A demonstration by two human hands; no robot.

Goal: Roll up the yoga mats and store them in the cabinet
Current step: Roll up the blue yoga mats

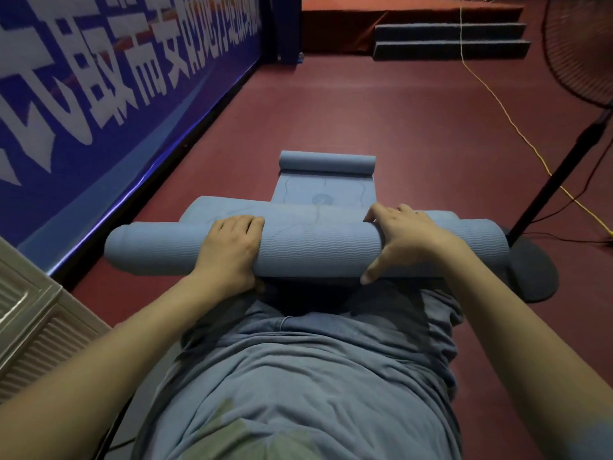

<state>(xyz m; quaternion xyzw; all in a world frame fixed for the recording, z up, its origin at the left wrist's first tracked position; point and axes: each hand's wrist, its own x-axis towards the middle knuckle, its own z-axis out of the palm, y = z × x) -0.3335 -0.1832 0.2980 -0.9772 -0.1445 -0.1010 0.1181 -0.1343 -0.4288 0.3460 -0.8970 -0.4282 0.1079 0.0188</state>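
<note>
A thick blue roll of yoga mat [308,252] lies crosswise in front of me above the dark red floor. My left hand [230,252] is clamped over the roll left of its middle. My right hand [409,239] grips it right of the middle, thumb under the near side. Beyond the roll, a second blue mat [323,190] lies on the floor, its far end curled into a small roll [326,162]. A pale cabinet [36,313] with a panelled front shows at the lower left edge.
A blue banner wall [109,94] with white characters runs along the left. A standing fan's pole [560,177] and round base [534,273] stand right of the roll. A yellow cord [504,111] crosses the floor. Dark steps [451,41] lie far ahead.
</note>
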